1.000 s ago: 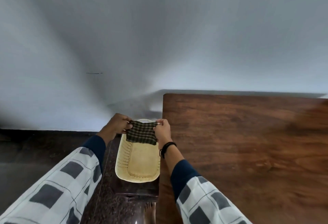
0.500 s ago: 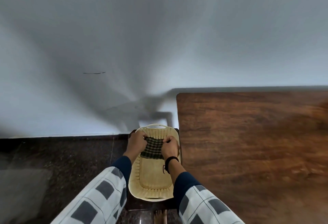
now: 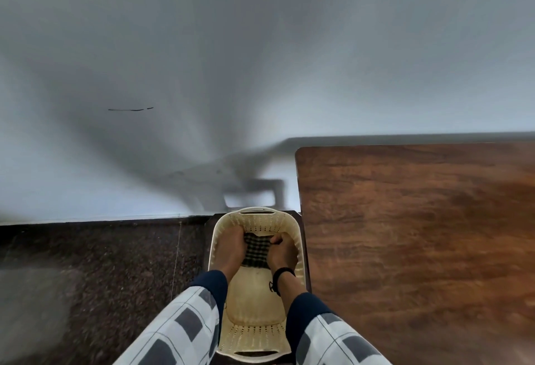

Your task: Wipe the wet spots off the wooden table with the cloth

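Low inside the cream basket (image 3: 252, 335), the left hand (image 3: 231, 244) and right hand (image 3: 282, 251) each pinch one side of the checked cloth (image 3: 256, 251), fingers curled, holding it taut between them. The blurred wooden counter (image 3: 419, 234) at right shows no wet spots, so wiping may be done. If so, lay the cloth flat and release both sides together.
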`<action>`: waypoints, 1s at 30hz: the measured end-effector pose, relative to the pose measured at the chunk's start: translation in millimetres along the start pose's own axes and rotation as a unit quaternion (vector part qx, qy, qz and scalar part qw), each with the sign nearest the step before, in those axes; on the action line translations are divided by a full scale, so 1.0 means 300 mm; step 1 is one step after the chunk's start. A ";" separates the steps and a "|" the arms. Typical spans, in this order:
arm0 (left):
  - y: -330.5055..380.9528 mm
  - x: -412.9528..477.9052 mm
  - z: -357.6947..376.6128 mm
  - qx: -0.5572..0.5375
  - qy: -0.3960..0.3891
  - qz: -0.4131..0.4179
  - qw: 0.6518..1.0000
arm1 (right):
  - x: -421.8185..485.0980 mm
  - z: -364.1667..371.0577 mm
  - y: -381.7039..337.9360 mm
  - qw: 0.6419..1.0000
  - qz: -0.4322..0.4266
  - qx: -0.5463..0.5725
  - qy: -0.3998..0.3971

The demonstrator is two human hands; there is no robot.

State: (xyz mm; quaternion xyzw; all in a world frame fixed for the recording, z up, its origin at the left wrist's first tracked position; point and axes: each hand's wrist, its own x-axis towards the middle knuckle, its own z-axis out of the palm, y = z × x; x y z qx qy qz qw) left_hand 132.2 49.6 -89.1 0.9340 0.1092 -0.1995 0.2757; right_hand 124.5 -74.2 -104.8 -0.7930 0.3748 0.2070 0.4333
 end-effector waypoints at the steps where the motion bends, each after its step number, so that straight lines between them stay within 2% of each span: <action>1: 0.009 0.000 -0.009 0.011 0.001 0.005 1.000 | 0.002 -0.007 -0.003 1.000 -0.003 -0.001 0.001; 4: 0.027 0.028 -0.029 0.019 0.024 0.022 0.999 | -0.001 -0.009 -0.049 1.000 -0.021 0.004 0.015; 6: 0.031 0.032 -0.035 0.064 0.035 0.040 0.997 | 0.008 -0.011 -0.067 0.999 -0.028 0.006 0.015; 9: 0.033 0.022 -0.029 0.098 0.028 0.053 0.993 | 0.010 0.003 -0.070 1.000 -0.009 0.009 0.002; 13: 0.036 0.012 -0.035 0.196 0.007 0.075 0.978 | -0.020 0.020 -0.060 0.998 0.008 0.053 -0.015; 16: 0.031 -0.004 -0.013 0.278 -0.020 0.112 0.954 | -0.051 0.017 -0.050 0.998 -0.051 -0.027 -0.026; 20: 0.088 -0.042 -0.053 0.325 -0.037 0.128 0.936 | -0.128 -0.015 -0.070 0.979 -0.126 -0.156 -0.024; 26: 0.239 -0.170 -0.290 0.310 0.042 0.223 0.923 | -0.333 -0.220 -0.224 0.963 -0.251 -0.092 -0.014; 30: 0.391 -0.212 -0.506 0.221 0.194 0.255 0.921 | -0.418 -0.429 -0.385 0.920 -0.373 -0.090 0.083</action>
